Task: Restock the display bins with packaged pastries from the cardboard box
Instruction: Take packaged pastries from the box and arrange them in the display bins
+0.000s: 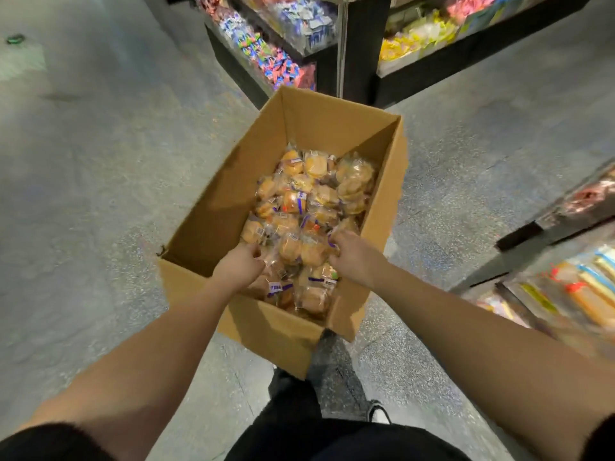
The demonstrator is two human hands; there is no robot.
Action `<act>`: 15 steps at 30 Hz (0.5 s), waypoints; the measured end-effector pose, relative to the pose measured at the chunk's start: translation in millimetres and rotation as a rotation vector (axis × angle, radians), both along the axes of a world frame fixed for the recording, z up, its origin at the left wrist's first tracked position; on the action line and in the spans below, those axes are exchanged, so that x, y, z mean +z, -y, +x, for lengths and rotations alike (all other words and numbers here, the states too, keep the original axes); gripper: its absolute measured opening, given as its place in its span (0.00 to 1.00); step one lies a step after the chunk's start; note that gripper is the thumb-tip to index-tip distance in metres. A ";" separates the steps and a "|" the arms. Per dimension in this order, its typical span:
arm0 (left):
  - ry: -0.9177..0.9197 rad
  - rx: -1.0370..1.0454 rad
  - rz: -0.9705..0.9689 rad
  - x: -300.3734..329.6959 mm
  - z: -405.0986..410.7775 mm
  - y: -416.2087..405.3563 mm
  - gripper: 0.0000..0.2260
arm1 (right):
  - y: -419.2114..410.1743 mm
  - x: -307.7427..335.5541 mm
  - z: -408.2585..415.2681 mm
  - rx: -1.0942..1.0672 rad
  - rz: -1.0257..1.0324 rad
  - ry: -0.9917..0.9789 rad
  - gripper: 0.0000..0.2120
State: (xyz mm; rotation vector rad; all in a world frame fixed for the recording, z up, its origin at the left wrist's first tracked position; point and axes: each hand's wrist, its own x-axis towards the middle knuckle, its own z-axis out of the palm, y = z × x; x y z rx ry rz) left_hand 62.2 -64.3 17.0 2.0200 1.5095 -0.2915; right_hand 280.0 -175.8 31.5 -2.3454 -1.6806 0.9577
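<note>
A speckled grey floor (100,194), smooth and faintly glossy, was seen beneath dark display bins (432,66) filled with crinkled, brightly coloured wrapped sweets; a further display bin (565,294) of long packets lay at the right edge, blurred. An open rectangular cardboard box (213,207) of matt brown corrugated board stood on the floor between them, its flaps folded down outside. The box was roughly half filled with packaged pastries (309,207): round, golden-orange cakes sealed singly in clear, shiny film bearing purple bands and small white labels. Both bare forearms were extended down into the near end of the box. The left hand (238,266) was curled narrowly, its fingertips pinching the film of a pastry packet at the near left of the heap. The right hand (352,252) was likewise curled, its fingers gripping packets at the near right. The pastries lay directly under and ahead of both hands.
</note>
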 end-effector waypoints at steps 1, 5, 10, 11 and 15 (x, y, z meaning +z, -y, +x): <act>-0.019 -0.033 -0.044 -8.3 -2.4 -15.5 0.05 | -12.7 -8.3 -6.0 -0.022 -0.034 -0.009 0.17; -0.133 -0.199 -0.210 -37.5 -5.8 -63.5 0.06 | -52.1 -37.2 -24.4 -0.166 -0.204 -0.038 0.24; -0.245 -0.289 -0.369 -74.8 4.1 -93.0 0.16 | -80.3 -75.7 -37.5 -0.531 -0.345 -0.132 0.26; -0.238 -0.289 -0.419 -82.5 9.3 -95.1 0.16 | -85.6 -83.9 -38.0 -0.639 -0.376 -0.163 0.28; -0.165 0.053 -0.624 -107.1 29.5 -93.7 0.17 | -103.5 -113.6 -31.5 -0.976 -0.452 -0.235 0.35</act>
